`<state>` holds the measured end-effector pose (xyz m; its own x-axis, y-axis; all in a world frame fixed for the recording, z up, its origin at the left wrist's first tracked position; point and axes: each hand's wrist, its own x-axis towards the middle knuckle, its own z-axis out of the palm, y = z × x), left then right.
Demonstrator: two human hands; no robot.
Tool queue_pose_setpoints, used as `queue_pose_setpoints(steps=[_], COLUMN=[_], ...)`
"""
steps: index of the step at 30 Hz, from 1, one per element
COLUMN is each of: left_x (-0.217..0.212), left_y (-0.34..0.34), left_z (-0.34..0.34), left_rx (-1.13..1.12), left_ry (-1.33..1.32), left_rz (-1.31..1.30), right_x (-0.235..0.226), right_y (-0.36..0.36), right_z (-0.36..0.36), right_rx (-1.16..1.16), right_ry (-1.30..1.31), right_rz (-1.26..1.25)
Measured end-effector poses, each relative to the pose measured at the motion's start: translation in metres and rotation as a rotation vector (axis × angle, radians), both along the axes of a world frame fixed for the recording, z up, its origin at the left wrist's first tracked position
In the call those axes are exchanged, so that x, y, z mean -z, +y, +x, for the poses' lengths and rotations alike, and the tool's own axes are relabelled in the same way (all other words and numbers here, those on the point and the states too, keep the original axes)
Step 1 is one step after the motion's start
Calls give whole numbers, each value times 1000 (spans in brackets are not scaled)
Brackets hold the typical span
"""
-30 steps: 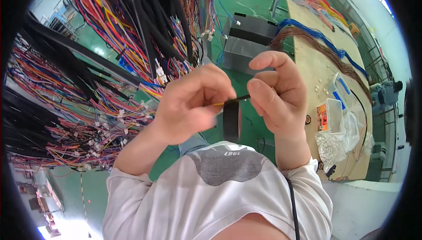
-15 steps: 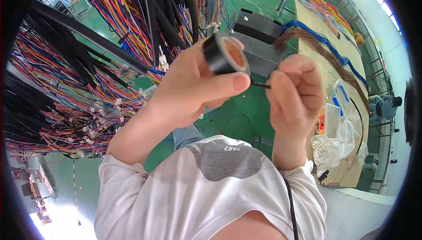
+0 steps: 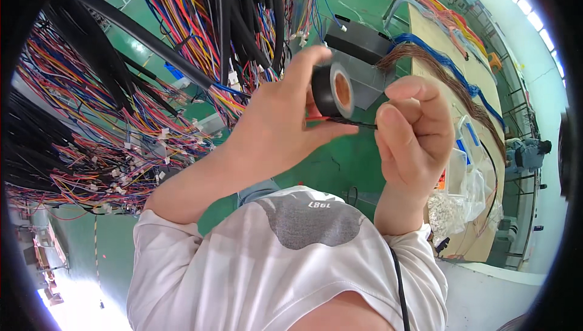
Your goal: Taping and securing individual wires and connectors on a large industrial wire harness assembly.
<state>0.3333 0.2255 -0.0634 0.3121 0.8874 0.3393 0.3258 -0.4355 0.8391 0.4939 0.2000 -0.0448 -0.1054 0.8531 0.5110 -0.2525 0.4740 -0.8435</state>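
Observation:
A roll of black tape [image 3: 326,95] with a brown cardboard core sits in my left hand [image 3: 270,118], between the raised fingers and the thumb. My left thumb stretches below the roll, along a thin dark wire [image 3: 364,124] that spans the gap between my hands. The wire's far end meets the fingers of my right hand [image 3: 419,134], which are curled in around it. Right index finger and thumb tip stand a little apart; the exact grip on the wire is partly hidden. A bit of red shows just under the roll.
Thick bundles of coloured wires [image 3: 182,21] with black sleeves and white connectors hang on the left. A grey box [image 3: 358,67] stands ahead. At right, a table [image 3: 434,24] bears brown and blue wire bundles and plastic bags [image 3: 473,194]. A person [image 3: 527,154] is far right.
The tape roll has shifted right and slightly down and turned in my left hand, whose fingers have lifted off it more. The left thumb has moved right and lower; the right hand has shifted slightly right.

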Motion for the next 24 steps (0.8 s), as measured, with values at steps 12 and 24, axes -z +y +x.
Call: queue_pose_setpoints(steps=[12, 24], left_x=[-12, -7], left_y=[-13, 8], left_z=[-15, -1], left_rx=[410, 40], left_ry=[-689, 27], left_rz=[11, -61], right_x=[-14, -4], right_y=[3, 3], right_z=[7, 1], right_rx=[-22, 69], right_ry=[230, 62], right_rz=[0, 11])
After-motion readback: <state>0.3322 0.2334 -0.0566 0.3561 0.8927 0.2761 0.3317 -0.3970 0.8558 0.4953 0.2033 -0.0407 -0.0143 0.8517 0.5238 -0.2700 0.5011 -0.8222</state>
